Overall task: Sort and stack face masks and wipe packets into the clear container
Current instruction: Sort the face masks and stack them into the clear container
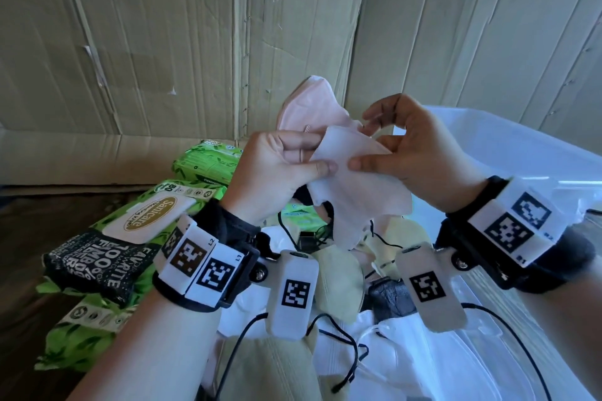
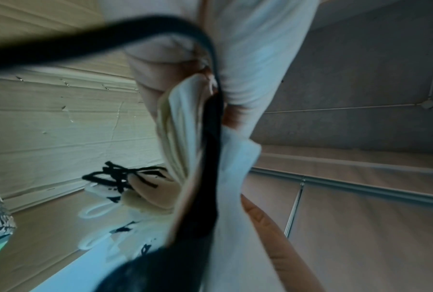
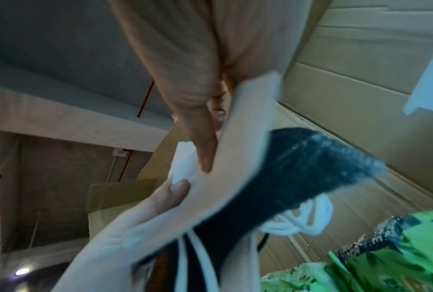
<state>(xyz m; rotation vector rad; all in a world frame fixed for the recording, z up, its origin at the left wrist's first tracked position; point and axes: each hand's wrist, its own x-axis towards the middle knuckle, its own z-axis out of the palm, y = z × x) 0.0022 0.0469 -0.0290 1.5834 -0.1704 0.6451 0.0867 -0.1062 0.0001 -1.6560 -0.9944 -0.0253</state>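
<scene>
The left hand (image 1: 277, 169) has thumb and curled fingers clamped on a small bunch of face masks (image 1: 355, 182) held up in the air. The right hand (image 1: 413, 153) faces it from the other side, its thumb pinching the near edge of the pale front mask just beside the left thumb, index finger arched over the top. A pink mask (image 1: 312, 104) stands up behind the front one, and the wrist views show a black mask sandwiched in the same bunch. The bunch hangs down from the two thumbs, long axis roughly top to bottom, with dark ear loops trailing toward the pile below.

The clear container (image 1: 521, 146) lies to the right and a little beyond the hands, so the right hand is the nearer one to carry a separated mask across. I judge the step in hand to be peeling the front mask off the bunch.

Below the wrists lies a loose heap of masks (image 1: 338, 280) in yellow, white and grey. At the left edge of the surface sit green wipe packets (image 1: 208, 163); the nearest packet (image 1: 130, 225) reads "Sanicare" on its flap, with "100%" and "FAVORITE" legible on its dark panel. Cardboard (image 1: 163, 42) walls the back.
</scene>
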